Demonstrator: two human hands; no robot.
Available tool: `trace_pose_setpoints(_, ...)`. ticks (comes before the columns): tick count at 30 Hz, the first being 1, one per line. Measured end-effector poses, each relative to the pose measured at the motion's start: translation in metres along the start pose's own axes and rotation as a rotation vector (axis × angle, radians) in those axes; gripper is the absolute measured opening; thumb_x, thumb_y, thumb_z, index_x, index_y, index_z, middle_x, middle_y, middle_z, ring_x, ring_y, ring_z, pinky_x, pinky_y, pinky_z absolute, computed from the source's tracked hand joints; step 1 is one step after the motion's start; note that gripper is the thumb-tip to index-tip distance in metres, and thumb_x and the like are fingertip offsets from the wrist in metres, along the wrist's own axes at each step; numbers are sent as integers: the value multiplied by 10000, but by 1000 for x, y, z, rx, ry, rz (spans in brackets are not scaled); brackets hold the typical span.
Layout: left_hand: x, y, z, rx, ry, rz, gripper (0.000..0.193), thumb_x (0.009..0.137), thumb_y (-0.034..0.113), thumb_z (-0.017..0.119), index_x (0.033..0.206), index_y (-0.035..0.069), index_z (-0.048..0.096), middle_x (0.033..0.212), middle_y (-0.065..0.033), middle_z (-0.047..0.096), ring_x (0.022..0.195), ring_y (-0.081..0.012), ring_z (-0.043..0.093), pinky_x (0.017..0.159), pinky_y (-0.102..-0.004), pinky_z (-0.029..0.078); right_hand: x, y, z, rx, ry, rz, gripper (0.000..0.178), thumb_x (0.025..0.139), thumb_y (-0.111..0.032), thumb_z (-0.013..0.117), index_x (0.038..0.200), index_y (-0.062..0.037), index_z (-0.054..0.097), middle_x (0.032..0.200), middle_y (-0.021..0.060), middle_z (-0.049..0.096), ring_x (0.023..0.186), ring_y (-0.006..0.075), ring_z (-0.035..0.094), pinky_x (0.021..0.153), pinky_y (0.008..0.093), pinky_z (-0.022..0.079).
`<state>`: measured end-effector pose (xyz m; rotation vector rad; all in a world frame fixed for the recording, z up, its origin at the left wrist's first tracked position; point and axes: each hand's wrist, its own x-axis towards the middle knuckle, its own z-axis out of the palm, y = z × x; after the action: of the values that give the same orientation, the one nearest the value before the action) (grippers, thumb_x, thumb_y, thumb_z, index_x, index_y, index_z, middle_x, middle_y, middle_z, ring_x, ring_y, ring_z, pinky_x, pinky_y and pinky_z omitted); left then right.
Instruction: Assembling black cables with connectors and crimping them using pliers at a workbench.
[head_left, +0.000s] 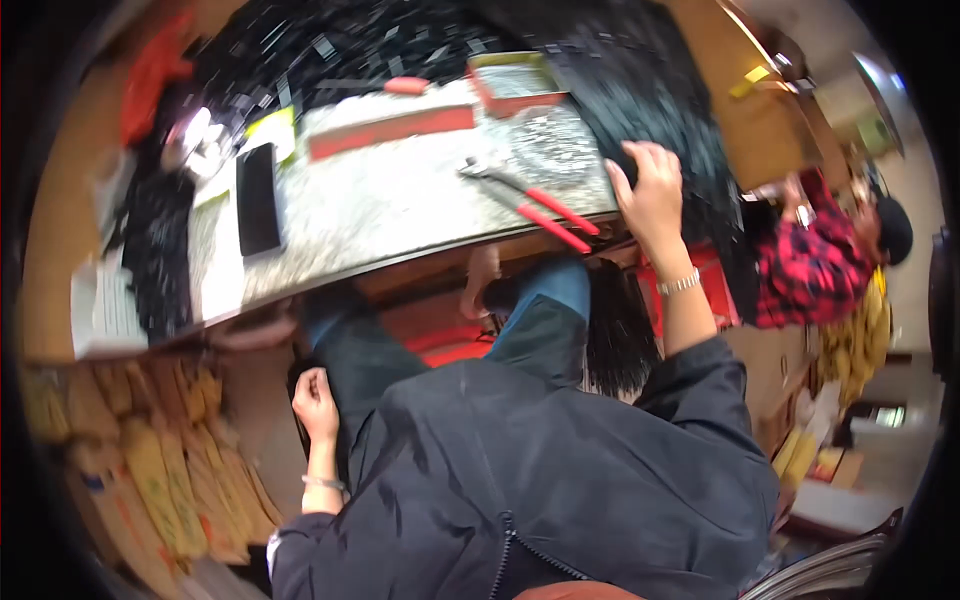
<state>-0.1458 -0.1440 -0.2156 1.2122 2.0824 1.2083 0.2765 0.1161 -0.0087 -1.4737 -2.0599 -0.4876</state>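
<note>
My right hand is over the right front part of the table, at the edge of a heap of dark strip-like pieces. Its thumb and fingers are apart, and I see nothing held between them. To its left lie pliers with red handles, their jaws pointing toward the far left. Beyond the pliers is a pile of small silvery pieces. Down by my left thigh, my left hand is curled closed; the inside of its fingers is hidden.
A black phone lies on the pale tabletop. Behind are a long red block and an open red-and-yellow box. Yellowish sacks stand at lower left. Another person in a checked shirt sits at right.
</note>
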Motion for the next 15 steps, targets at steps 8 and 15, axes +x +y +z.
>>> trace_pose_setpoints(8, 36, 130, 49, -111, -226, 402, 61, 841, 58, 580, 834, 4, 607, 712, -89, 564, 614, -179, 538, 564, -263, 414, 65, 110, 54, -198, -235, 292, 325, 776, -341, 636, 936, -59, 648, 980, 131, 600, 939, 307, 559, 784, 414, 485)
trace_pose_setpoints(15, 27, 150, 65, -127, -310, 461, 31, 801, 12, 610, 831, 12, 613, 644, -74, 516, 536, -159, 492, 505, -254, 388, 103, 94, 84, -372, -389, 260, 170, 818, -117, 501, 901, -48, 633, 1008, 134, 606, 965, 285, 587, 797, 389, 493)
